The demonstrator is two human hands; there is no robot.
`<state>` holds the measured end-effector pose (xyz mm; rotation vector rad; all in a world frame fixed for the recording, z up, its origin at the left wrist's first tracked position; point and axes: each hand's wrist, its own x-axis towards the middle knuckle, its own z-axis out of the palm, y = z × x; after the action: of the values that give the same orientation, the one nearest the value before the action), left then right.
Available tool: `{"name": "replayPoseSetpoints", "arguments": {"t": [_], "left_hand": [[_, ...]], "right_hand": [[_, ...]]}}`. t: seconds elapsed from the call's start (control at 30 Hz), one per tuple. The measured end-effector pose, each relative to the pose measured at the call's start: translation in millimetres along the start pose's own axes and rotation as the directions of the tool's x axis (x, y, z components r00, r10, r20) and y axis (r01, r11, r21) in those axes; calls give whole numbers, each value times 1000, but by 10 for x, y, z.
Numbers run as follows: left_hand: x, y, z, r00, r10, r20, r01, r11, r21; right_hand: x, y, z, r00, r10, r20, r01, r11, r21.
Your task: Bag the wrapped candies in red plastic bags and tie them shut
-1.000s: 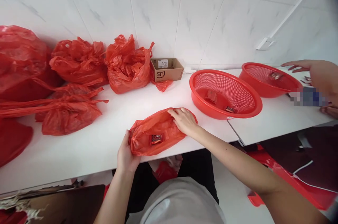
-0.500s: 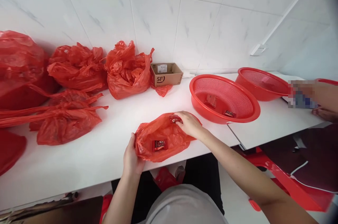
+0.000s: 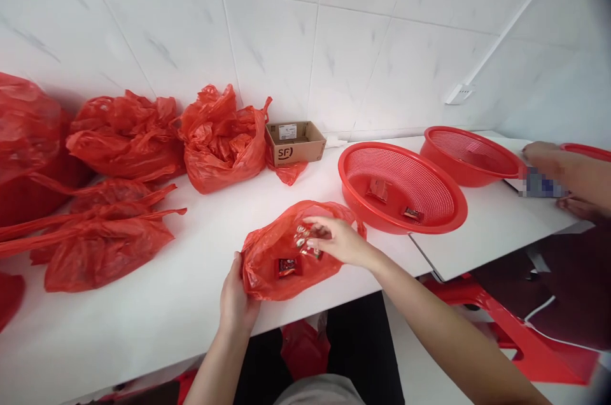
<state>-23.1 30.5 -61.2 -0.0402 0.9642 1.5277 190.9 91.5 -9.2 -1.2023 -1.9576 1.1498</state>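
An open red plastic bag lies at the table's front edge, with a small dark red packet inside. My left hand grips the bag's left rim, thumb on the outside near the top. Over the bag's opening, my right hand pinches shiny red packets between thumb and fingers. Just beyond it, a red perforated basket holds a flat reddish packet and a small dark packet.
Filled red bags line the wall on the left. A cardboard box sits behind. Another red basket is at the right, near another person's hand and arm. The white table has a seam at right.
My right hand has moved slightly with the packets, which now show more clearly over the bag's opening. The view has shifted a little. My left hand keeps its hold.
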Motion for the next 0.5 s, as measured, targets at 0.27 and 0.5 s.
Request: {"name": "replayPoseSetpoints", "arguments": {"t": [0.27, 0.5], "left_hand": [[-85, -28, 36, 996, 41, -81, -42, 999, -21], [-241, -32, 70, 994, 94, -51, -89, 991, 102]], "right_hand": [[197, -73, -1152, 967, -51, -250, -71, 888, -454], [383, 449, -1847, 890, 423, -173, -436, 672, -599]]}}
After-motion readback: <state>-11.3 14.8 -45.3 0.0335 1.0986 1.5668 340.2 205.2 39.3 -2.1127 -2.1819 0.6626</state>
